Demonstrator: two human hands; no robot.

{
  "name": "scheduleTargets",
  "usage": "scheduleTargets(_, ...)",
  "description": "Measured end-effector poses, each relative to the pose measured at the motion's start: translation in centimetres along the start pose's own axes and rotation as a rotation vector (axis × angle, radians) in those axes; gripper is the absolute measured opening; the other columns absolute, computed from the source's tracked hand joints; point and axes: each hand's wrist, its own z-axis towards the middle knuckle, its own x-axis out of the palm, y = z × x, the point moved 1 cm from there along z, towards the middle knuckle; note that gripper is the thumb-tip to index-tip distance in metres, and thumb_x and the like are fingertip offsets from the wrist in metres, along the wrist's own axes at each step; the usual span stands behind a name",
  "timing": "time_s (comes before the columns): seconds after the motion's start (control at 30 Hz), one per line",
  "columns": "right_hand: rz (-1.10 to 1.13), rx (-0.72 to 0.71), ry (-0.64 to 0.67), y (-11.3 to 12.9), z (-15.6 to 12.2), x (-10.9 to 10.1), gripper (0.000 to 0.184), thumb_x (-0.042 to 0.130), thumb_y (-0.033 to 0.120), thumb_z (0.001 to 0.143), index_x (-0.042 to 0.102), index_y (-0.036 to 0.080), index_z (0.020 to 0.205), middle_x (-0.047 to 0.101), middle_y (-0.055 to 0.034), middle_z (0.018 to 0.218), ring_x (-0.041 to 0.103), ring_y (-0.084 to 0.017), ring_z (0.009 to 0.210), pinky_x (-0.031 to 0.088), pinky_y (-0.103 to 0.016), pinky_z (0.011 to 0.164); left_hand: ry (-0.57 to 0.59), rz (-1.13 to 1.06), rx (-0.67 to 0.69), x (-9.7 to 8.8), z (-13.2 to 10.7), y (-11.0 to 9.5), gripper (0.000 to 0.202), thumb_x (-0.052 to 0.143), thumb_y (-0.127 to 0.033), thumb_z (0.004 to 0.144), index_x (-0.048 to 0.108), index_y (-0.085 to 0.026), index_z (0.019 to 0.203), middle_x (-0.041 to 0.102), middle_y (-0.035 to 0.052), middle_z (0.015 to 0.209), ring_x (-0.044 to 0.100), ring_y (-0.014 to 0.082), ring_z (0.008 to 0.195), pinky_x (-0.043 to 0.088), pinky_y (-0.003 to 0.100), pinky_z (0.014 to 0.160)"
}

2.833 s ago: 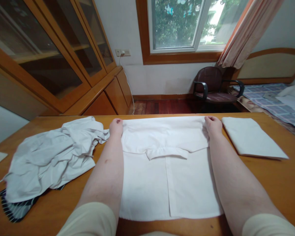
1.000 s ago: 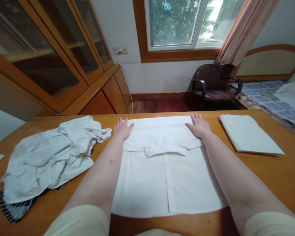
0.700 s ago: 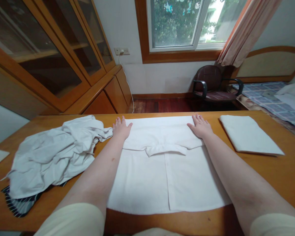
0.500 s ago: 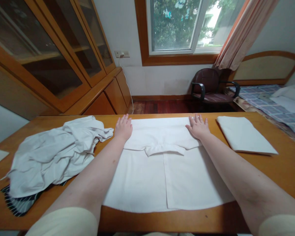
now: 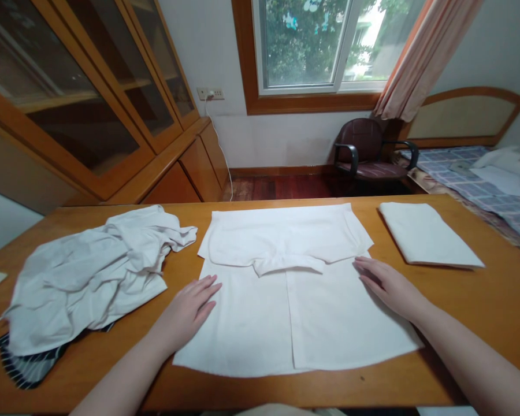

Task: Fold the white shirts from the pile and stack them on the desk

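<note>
A white shirt [image 5: 251, 312] lies spread on the wooden table [image 5: 329, 393], its upper part folded down so the collar points toward me. My left hand [image 5: 193, 306] rests at the shirt's left edge, fingers apart and lying on the cloth. At the right edge, just below the folded part, my right hand [image 5: 387, 286] has its fingers stretched out, with the tips touching the fabric. Neither hand holds anything.
A crumpled heap of white cloth [image 5: 91, 271] lies on the left, over a dark striped cloth [image 5: 30, 361]. To the right is a folded white cloth [image 5: 429, 234]. Beyond the table stand a glass-fronted cabinet [image 5: 173, 133], a chair [image 5: 364, 144] and a bed [image 5: 455, 167].
Both hands have drawn back from the shirt's far corners toward me, down along its side edges. The folded part's side corners now show uncovered.
</note>
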Motion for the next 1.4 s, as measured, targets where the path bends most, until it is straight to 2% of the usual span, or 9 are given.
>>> scheduleTargets(0.27,-0.043,-0.100,0.215,1.4,-4.8,-0.4,0.062,0.056,0.048,0.080,0.043,0.033,0.139,0.034,-0.0040,0.147,0.032,-0.029,0.134,0.033,-0.050,0.108,0.177,0.019,0.098,-0.1,-5.7,0.5,0.081,0.066,-0.049,0.067,0.029,-0.044,0.138,0.029,0.0002,0.146,0.030,0.0266,0.135,0.026,0.049,0.110)
scheduleTargets(0.43,0.021,-0.164,0.324,0.9,-5.8,-1.0,0.088,0.069,0.054,0.068,0.029,0.035,0.144,0.024,-0.0055,0.150,0.024,-0.032,0.136,0.025,-0.055,0.110,0.128,0.129,0.181,-0.9,-6.3,2.3,0.074,0.067,-0.042,0.068,0.038,-0.045,0.136,0.040,0.0013,0.141,0.042,0.0259,0.129,0.033,0.048,0.107)
scheduleTargets(0.53,0.042,-0.160,0.264,0.3,-5.7,-0.4,0.064,0.064,0.049,0.075,0.049,0.032,0.134,0.035,-0.0069,0.146,0.030,-0.031,0.135,0.028,-0.054,0.108,0.009,0.196,0.324,-1.3,-5.7,3.2,0.045,0.054,-0.025,0.080,0.057,-0.040,0.123,0.056,-0.0013,0.129,0.053,0.0192,0.120,0.037,0.040,0.106)
scheduleTargets(0.63,0.071,-0.156,0.140,0.4,-5.3,0.6,0.025,0.056,0.041,0.084,0.071,0.029,0.101,0.057,-0.0068,0.129,0.044,-0.029,0.127,0.031,-0.053,0.106,-0.084,0.217,0.420,-1.4,-4.5,3.2,0.033,0.049,-0.017,0.082,0.067,-0.033,0.105,0.064,-0.0025,0.120,0.056,0.0168,0.115,0.039,0.037,0.105)
scheduleTargets(0.8,0.153,-0.110,0.159,1.8,-3.3,0.1,0.022,0.051,0.037,0.087,0.069,0.025,0.081,0.069,-0.0071,0.106,0.061,-0.024,0.102,0.044,-0.041,0.093,-0.094,0.044,0.419,-2.1,-1.1,1.8,0.025,0.046,-0.021,0.086,0.067,-0.027,0.096,0.066,0.0001,0.116,0.058,0.0166,0.112,0.039,0.035,0.103)
scheduleTargets(0.97,0.247,0.100,0.320,2.9,1.0,-3.9,0.023,0.049,0.037,0.084,0.064,0.022,0.077,0.067,-0.0036,0.074,0.060,-0.018,0.068,0.046,-0.028,0.063,-0.225,-0.221,0.197,-4.2,4.1,0.8,0.029,0.043,-0.035,0.087,0.067,-0.021,0.094,0.070,0.0043,0.099,0.063,0.0202,0.097,0.047,0.031,0.089)
scheduleTargets(1.1,0.370,0.219,0.244,2.1,5.8,-6.0,0.027,0.053,0.045,0.078,0.062,0.020,0.078,0.062,-0.0015,0.070,0.055,-0.015,0.066,0.039,-0.024,0.056,-0.353,-0.406,-0.069,-4.8,9.1,1.3,0.037,0.043,-0.047,0.083,0.064,-0.017,0.088,0.069,0.0045,0.086,0.062,0.0213,0.081,0.049,0.029,0.071)
scheduleTargets(1.27,0.425,0.450,-0.088,-0.7,10.5,-2.4,0.033,0.060,0.052,0.069,0.060,0.018,0.072,0.062,-0.0029,0.067,0.054,-0.016,0.062,0.039,-0.025,0.055,-0.509,-0.365,-0.294,-3.2,12.6,3.0,0.036,0.042,-0.047,0.082,0.061,-0.017,0.086,0.066,0.0046,0.081,0.059,0.0201,0.076,0.044,0.027,0.066)
scheduleTargets(1.4,0.809,0.515,-0.183,-2.7,10.8,0.5,0.050,0.037,0.061,0.081,0.062,0.017,0.086,0.068,-0.0098,0.082,0.062,-0.020,0.071,0.048,-0.030,0.065,-0.456,-0.143,-0.443,-2.3,12.7,3.9,0.034,0.039,-0.045,0.084,0.061,-0.019,0.079,0.064,0.0051,0.074,0.057,0.0206,0.072,0.039,0.027,0.062)
